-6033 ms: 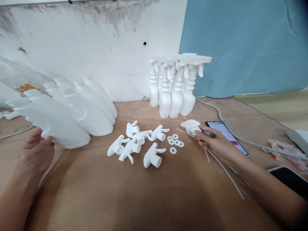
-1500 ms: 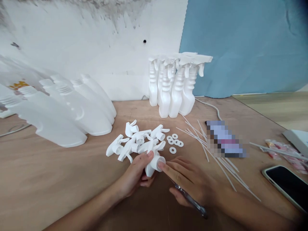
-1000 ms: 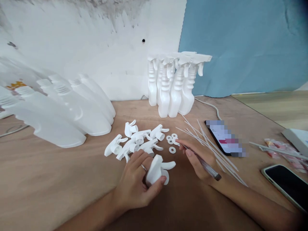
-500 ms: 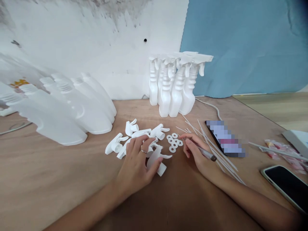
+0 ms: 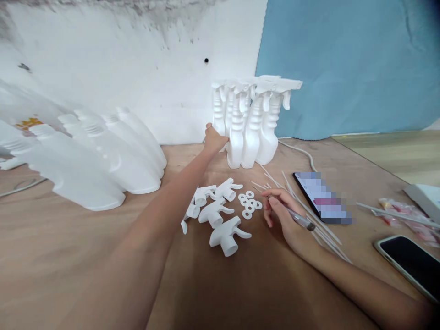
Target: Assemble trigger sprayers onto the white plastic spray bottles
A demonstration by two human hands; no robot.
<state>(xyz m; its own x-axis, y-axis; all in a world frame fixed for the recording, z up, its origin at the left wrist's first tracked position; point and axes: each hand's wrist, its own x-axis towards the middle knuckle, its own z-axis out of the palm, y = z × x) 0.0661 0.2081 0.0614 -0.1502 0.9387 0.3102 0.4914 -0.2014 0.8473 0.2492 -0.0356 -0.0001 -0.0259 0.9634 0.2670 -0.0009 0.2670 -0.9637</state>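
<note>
My left hand (image 5: 216,139) reaches to the back and is closed around the lower part of the leftmost white spray bottle (image 5: 217,107); some of its fingers are hidden. The bottle stands in a group of upright spray bottles (image 5: 253,142) with trigger heads on. My right hand (image 5: 285,215) grips a slim pointed tool (image 5: 301,220) with a greyish, see-through handle, its thin tip directed to the left. Beside that tip lies a cluster of flat white ring washers (image 5: 250,202). Several loose white trigger spray heads (image 5: 227,236) lie nearer the middle, some partly behind my left forearm.
On the left stand several translucent white bottles (image 5: 113,156) without tops. Thin white tubes (image 5: 323,227) lie under and beyond my right hand. Two phones, one lit (image 5: 319,197) and one dark (image 5: 410,266), rest on the right near small plastic packets (image 5: 405,215).
My left hand has let go of the nearest spray head and moved forward to the leftmost spray bottle. My right hand has barely moved, still with the pointed tool.
</note>
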